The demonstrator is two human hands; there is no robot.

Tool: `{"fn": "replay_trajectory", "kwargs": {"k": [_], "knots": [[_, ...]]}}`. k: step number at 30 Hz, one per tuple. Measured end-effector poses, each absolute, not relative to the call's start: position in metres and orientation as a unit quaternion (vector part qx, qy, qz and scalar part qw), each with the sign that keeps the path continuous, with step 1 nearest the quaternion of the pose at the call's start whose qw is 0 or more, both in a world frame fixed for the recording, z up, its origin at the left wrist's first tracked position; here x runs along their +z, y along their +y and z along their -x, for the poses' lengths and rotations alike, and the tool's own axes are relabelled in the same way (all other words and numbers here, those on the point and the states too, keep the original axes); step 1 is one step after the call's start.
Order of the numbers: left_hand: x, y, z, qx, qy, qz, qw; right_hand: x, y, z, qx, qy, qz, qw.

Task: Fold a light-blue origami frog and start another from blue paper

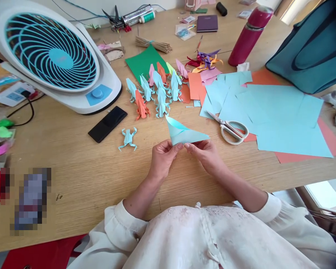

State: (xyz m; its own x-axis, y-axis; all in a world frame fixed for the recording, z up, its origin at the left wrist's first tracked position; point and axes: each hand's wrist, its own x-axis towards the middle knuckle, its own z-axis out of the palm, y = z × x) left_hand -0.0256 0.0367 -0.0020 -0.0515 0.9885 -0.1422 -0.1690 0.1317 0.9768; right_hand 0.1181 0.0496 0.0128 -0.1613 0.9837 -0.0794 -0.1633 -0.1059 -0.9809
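Note:
A folded sheet of light blue paper (184, 133) is held between my two hands above the table's near middle. My left hand (164, 155) pinches its lower left edge with the thumb on top. With thumb and fingers, my right hand (203, 153) grips the lower edge just beside. The paper's left corner stands up and its right part tapers to a point. To the left lies a small blue origami frog (128, 139). Beyond the paper stands a cluster of folded paper figures, mostly blue (161, 99), with an orange one (140, 105) in front.
White-handled scissors (233, 131) lie right of my hands, beside blue paper sheets (285, 112). A white fan (112, 80) and a black flat case (108, 124) are on the left. Farther back are a magenta bottle (246, 41), a teal bag (310, 48) and a green sheet (137, 63).

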Motion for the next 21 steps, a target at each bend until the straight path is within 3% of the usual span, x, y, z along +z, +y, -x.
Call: {"fn": "replay_trajectory", "kwargs": {"k": [21], "knots": [[0.0024, 0.0377, 0.0258, 0.493, 0.505, -0.375, 0.601, 0.0128, 0.0476, -0.1257, 0.551, -0.481, 0.473, 0.491]]}}
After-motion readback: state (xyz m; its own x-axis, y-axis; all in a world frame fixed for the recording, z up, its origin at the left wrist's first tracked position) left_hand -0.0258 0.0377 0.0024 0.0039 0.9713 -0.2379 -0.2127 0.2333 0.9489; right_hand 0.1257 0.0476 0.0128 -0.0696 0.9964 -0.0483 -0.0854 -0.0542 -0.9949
